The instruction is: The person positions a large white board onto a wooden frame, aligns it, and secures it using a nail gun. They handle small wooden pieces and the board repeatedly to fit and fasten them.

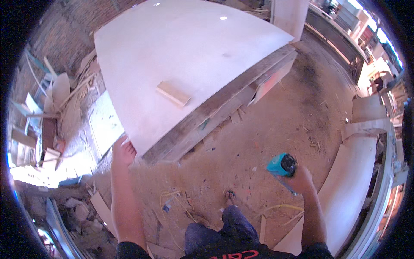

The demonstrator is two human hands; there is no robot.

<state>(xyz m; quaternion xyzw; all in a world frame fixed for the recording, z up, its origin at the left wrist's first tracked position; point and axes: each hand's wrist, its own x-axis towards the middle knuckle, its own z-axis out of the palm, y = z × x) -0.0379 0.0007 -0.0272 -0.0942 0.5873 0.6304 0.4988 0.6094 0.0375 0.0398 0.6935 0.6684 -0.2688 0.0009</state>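
Note:
A large white panel (185, 56) lies flat on a worn wooden bench, whose edge (215, 101) shows under it. On the panel rests a short wooden block (173, 93), apart from both hands. My left hand (124, 150) is at the panel's near left corner; its fingers are blurred, and whether they grip the edge is unclear. Out to the right, over the floor, my right hand (298, 179) is closed around a teal and black power tool (282, 165). The tool's exact kind is not clear from this angle.
Scrap wood (75, 93) is piled along the brick wall at left. Rubble (79, 211) lies at lower left. A yellow cord (280, 207) trails on the dirt floor by my feet. Long pale boards (351, 172) stand at right. Far right, another person (384, 82) is partly visible.

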